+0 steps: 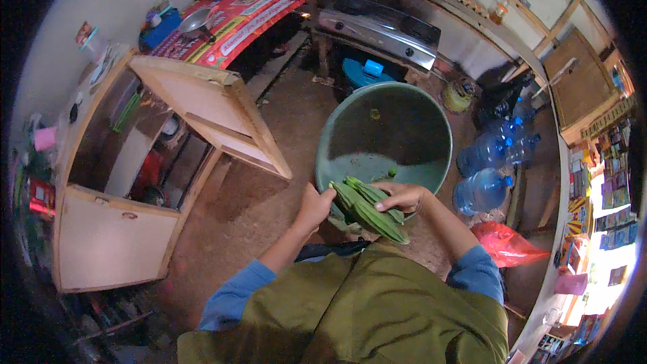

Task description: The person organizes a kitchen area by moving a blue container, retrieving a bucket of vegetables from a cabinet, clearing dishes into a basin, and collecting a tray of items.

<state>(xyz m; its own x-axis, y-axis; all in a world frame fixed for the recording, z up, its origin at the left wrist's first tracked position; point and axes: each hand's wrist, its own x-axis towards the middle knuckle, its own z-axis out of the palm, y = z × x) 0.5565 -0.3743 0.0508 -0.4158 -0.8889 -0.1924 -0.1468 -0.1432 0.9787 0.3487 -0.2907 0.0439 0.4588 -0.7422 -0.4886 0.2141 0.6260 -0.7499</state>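
Several green ridge gourds [374,212] are bunched together in front of my body, over the near rim of a large grey-green plastic tub [349,162]. My left hand [316,205] pinches their stem ends, with the thumb on top. From the other side, my right hand [404,197] wraps around the bunch, its thumb pressed on the gourds. Inside the tub, a small green piece [392,172] lies near the bottom, and a yellowish bit [374,114] shows on the shaded inner wall. The gourds and my hands hide part of the near rim.
A wooden cabinet's open door [202,106] juts out at the left. Ahead stands a two-burner gas stove [379,30], beside a table with a red printed cover [242,20]. Blue water jugs [482,189], a red plastic bag [505,244] and a gas cylinder [457,95] are at the right.
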